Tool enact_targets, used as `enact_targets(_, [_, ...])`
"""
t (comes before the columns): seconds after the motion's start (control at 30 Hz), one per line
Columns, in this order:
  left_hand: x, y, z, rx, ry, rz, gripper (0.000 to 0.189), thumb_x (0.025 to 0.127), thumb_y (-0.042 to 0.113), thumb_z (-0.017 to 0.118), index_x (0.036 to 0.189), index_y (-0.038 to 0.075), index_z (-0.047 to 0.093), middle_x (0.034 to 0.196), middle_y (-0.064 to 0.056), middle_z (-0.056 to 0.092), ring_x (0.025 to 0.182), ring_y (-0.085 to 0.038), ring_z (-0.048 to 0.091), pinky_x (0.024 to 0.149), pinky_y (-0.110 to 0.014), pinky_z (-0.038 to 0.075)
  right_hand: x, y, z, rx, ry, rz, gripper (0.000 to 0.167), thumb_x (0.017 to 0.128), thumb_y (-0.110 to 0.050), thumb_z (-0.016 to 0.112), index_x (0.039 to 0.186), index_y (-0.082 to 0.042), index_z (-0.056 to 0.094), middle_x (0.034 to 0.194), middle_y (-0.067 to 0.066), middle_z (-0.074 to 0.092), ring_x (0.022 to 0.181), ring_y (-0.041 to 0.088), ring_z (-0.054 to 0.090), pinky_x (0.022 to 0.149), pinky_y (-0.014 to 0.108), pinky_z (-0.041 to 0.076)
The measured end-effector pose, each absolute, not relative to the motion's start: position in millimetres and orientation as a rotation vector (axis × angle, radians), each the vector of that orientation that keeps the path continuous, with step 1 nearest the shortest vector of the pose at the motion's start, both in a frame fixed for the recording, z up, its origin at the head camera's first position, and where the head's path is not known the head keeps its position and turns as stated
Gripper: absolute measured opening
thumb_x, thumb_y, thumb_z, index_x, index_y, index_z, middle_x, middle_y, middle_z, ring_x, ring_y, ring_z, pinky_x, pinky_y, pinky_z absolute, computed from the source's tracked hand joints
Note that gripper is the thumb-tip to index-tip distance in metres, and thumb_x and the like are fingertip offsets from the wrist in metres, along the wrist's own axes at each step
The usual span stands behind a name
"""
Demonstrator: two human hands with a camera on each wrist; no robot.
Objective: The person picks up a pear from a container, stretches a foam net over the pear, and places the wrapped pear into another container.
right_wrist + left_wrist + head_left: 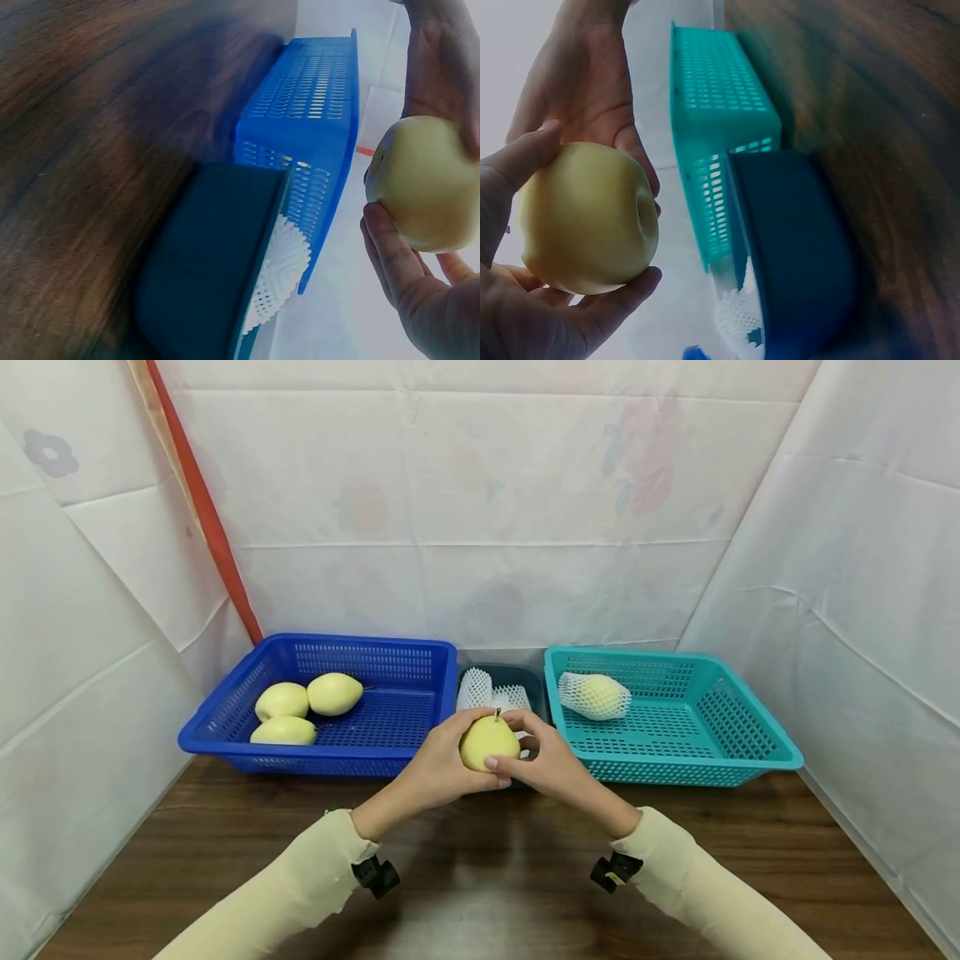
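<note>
A yellow pear (489, 744), its stem pointing up in the head view, is held between both hands above the table. My left hand (441, 760) grips its left side, fingers behind and thumb in front. From the right, my right hand (546, 762) holds it with the thumb on the front and the fingers near the top. Both wrist views show the pear raised above a small dark teal bin (795, 247). White foam net sleeves (276, 266) lie in that bin, partly hidden by the hands in the head view.
A blue basket (390, 752) at left holds three bare pears (333, 693). At right, a turquoise basket (675, 760) holds one pear in a foam net (596, 696). Both stand on a dark wooden table (480, 860), with white sheeting (480, 485) behind and at the sides.
</note>
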State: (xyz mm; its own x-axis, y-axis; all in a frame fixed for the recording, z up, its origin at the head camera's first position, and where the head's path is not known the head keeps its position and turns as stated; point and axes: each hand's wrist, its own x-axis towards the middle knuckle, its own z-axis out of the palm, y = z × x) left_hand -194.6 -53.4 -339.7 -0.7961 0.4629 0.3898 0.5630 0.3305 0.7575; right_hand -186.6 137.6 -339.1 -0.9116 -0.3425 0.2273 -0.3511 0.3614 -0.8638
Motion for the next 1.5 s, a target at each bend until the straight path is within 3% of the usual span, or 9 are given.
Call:
enact_targets(0.37, [-188.5, -53.2, -363.5, -1.058, -2.495, -1.428, 0.069, 0.072, 0.028, 0.084, 0.129, 0.007, 0.051, 0.12, -0.005, 0.056, 0.093, -0.017, 0.055, 0.071, -0.031, 0.049, -179.7, 148.8, -361.8, 0.713, -2.601, 1.71, 0.048, 0.082, -0.021, 0.076, 0.124, -0.009, 0.055, 0.117, 0.009, 0.058, 0.09, 0.02, 0.063, 0.075, 0.031, 0.053])
enact_targets(0.8, [-186.6, -50.5, -392.5, -1.04, -2.531, -1.419, 0.066, 0.066, 0.022, 0.088, 0.121, 0.007, 0.054, 0.114, -0.004, 0.057, 0.092, -0.016, 0.054, 0.074, -0.031, 0.048, -179.5, 150.8, -393.2, 0.756, -2.647, 1.674, 0.05, 0.081, -0.012, 0.077, 0.124, -0.006, 0.053, 0.119, 0.009, 0.057, 0.089, 0.017, 0.063, 0.073, 0.03, 0.053])
enact_targets(1.13, [-181.4, -50.7, -399.2, -1.038, -2.531, -1.438, 0.067, 0.065, 0.022, 0.088, 0.121, 0.008, 0.054, 0.114, -0.002, 0.057, 0.094, -0.016, 0.055, 0.075, -0.031, 0.048, -158.5, 144.6, -370.5, 0.812, -2.637, 1.655, 0.047, 0.081, -0.004, 0.075, 0.122, 0.004, 0.052, 0.117, 0.015, 0.057, 0.093, 0.025, 0.061, 0.074, 0.036, 0.053])
enact_targets(1.5, [-181.2, -50.5, -411.8, -1.029, -2.557, -1.426, 0.068, 0.064, 0.023, 0.088, 0.121, 0.006, 0.054, 0.112, -0.002, 0.058, 0.093, -0.016, 0.055, 0.075, -0.03, 0.048, -157.9, 145.2, -382.4, 0.815, -2.643, 1.707, 0.048, 0.081, -0.004, 0.075, 0.122, 0.003, 0.052, 0.117, 0.016, 0.056, 0.096, 0.024, 0.061, 0.077, 0.034, 0.053])
